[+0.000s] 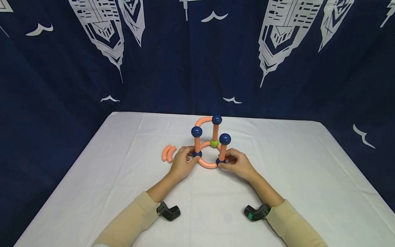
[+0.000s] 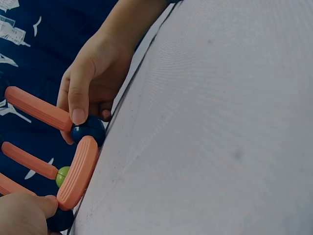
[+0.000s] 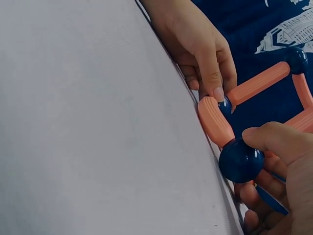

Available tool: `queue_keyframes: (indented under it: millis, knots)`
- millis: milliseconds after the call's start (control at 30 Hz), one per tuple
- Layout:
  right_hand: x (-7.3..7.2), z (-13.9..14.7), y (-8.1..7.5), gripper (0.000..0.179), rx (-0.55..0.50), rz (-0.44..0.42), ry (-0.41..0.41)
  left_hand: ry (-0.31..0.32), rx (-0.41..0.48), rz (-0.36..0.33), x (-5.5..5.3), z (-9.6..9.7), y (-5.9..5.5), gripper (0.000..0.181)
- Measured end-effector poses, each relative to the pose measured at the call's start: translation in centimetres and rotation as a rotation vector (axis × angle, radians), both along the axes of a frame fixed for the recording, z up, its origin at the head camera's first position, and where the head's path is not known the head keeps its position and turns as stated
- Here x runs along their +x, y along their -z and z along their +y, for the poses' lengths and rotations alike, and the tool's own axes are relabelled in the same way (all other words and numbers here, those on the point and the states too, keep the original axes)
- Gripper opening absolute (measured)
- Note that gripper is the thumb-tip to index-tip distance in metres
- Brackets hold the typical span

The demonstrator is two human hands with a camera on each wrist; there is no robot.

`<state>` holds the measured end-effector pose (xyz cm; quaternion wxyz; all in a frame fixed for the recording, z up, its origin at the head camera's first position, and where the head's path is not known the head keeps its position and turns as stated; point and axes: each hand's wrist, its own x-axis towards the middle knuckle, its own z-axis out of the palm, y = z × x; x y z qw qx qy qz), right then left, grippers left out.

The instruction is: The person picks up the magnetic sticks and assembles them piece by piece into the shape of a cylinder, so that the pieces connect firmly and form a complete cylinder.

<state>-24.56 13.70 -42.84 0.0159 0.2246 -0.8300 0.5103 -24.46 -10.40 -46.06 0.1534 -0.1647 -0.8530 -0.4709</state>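
Observation:
A construction of orange rods and balls stands on the table. Curved rods (image 1: 207, 165) join two lower blue balls and a green ball (image 1: 214, 143) into a ring. Straight rods (image 1: 215, 132) rise from these, each topped by a blue ball (image 1: 225, 139). One curved rod (image 1: 203, 120) runs between the left and rear top balls. My left hand (image 1: 183, 163) pinches the left lower blue ball (image 1: 198, 154). With thumb and fingers my right hand (image 1: 237, 164) grips the right lower blue ball (image 2: 89, 130). Fingers partly cover both balls.
Two loose curved orange rods (image 1: 168, 153) lie side by side left of my left hand. White cloth covers the table (image 1: 308, 164). Behind its far edge hangs a dark blue patterned curtain (image 1: 185, 68).

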Motion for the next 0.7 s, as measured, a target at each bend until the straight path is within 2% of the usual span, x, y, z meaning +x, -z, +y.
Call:
queue_keyframes:
  millis: [100,233,367,600,700]
  knots:
    - [1.0,-0.4,-1.3,0.027,0.011,0.031,-0.031,-0.023,0.007,-0.017,0.0,0.0,0.1,0.034]
    - [1.6,-0.8,-1.6,0.028,0.046,0.067,-0.046,-0.066,0.022,-0.028,0.0,0.1,0.1,0.032]
    - [1.9,-1.0,-1.6,0.029,0.064,0.103,-0.078,-0.109,0.046,-0.027,-0.1,0.1,0.1,0.03]
    - [2.2,-1.4,-1.4,0.028,0.061,0.157,-0.152,-0.138,0.046,-0.011,-0.3,0.1,0.0,0.027]
    - [2.0,-1.6,-0.6,0.029,0.055,0.167,-0.171,-0.147,0.055,-0.011,-0.3,0.0,-0.1,0.025]
